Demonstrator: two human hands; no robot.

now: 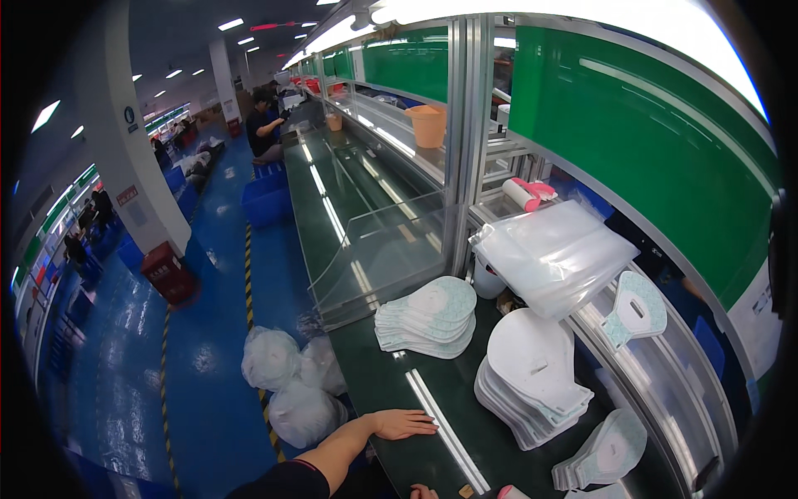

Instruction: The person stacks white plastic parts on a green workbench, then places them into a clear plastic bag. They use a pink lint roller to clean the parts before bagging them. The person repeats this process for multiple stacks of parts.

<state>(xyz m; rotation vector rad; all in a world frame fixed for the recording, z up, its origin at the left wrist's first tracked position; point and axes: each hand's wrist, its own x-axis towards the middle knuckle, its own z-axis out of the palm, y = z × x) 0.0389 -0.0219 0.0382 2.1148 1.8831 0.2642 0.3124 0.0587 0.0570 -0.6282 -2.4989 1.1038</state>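
My left hand (403,424) lies flat on the dark green work surface (378,387), fingers stretched out beside a bright strip (449,432); it holds nothing. Only a few fingers of my right hand (424,492) show at the lower edge, too cut off to tell their grip. Beyond the left hand sits a stack of flat, rounded white-and-mint pieces (428,316). To the right rises a taller stack of white pieces (532,358) with slots, and nearer another stack (611,449). A small tan piece (466,491) and a partly visible roll (511,493) lie near the right hand.
Clear plastic bags (553,249) lie over the right-hand rack, by a pink-and-white roll (524,193) and a single slotted piece (636,312). A transparent panel (378,249) crosses the bench. Bagged bundles (303,412) rest on the floor. A co-worker (264,125) sits farther along.
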